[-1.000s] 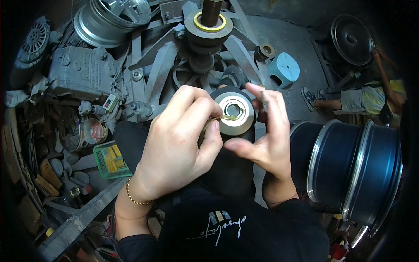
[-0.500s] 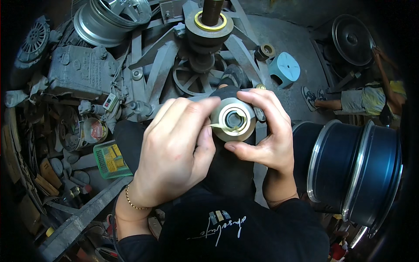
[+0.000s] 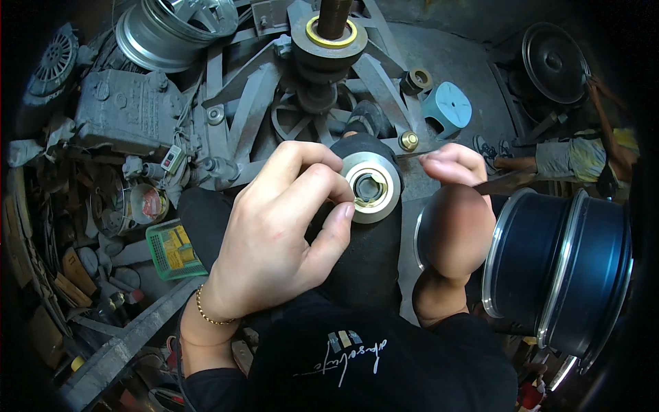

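A round, cone-shaped metal part stands over my dark-trousered leg, with its bored face toward me. Inside its rim runs a pale yellowish strip. My left hand grips the part's left edge, with thumb and forefinger together beside the strip; its other fingertips are hidden. Off to the right, my right hand is closed on a thin dark tool, which pokes out at both sides of the fingers. Blur covers the palm, and the tool's kind is unclear.
Ahead stands a metal frame with a yellow-ringed post. A brass-coloured fitting lies on the frame, near a blue stool. Stacked dark wheel rims are close on the right; a green basket is at left. Another person's legs show far right.
My right hand has let go of the metal part, moved right and now holds a thin tool. My left fingers have shifted slightly right onto the part's rim.
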The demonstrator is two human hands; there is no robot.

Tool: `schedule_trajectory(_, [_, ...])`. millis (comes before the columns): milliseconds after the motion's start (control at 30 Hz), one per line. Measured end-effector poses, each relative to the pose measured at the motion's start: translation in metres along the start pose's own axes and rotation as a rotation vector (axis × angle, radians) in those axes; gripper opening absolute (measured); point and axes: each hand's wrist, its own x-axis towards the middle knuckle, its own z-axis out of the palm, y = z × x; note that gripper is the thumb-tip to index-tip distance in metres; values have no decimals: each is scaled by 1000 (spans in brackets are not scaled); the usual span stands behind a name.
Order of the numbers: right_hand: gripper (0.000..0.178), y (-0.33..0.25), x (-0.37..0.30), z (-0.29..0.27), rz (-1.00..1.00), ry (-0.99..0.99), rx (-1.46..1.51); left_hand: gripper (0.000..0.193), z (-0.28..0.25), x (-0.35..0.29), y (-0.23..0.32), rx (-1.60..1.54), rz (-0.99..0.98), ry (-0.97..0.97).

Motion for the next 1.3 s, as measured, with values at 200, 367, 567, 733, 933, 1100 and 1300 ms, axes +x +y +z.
schedule_trajectory(200, [53,-3,-14,-1,-65,-17,229,10,1,1,0,-36,-16,-1])
schedule_trajectory(367, [29,-6,-18,5,-108,-75,154,9,2,1,-2,-38,-21,6])
schedule_trajectory(567, [27,-14,-12,3,-149,-159,-69,10,3,1,-5,-39,-13,8])
schedule_trajectory(733, [36,-20,-9,3,-193,-193,-221,9,4,3,-6,-30,-7,10])
schedule_trajectory(933, [42,-21,-7,8,-228,-186,-292,9,5,3,-7,-32,-29,5])
schedule_trajectory(1100, [43,-23,-4,10,-254,-196,-332,10,4,4,-8,-14,-23,7])
schedule_trajectory(1300, [41,-25,-2,9,-254,-215,-362,10,6,3,-10,-42,-12,19])
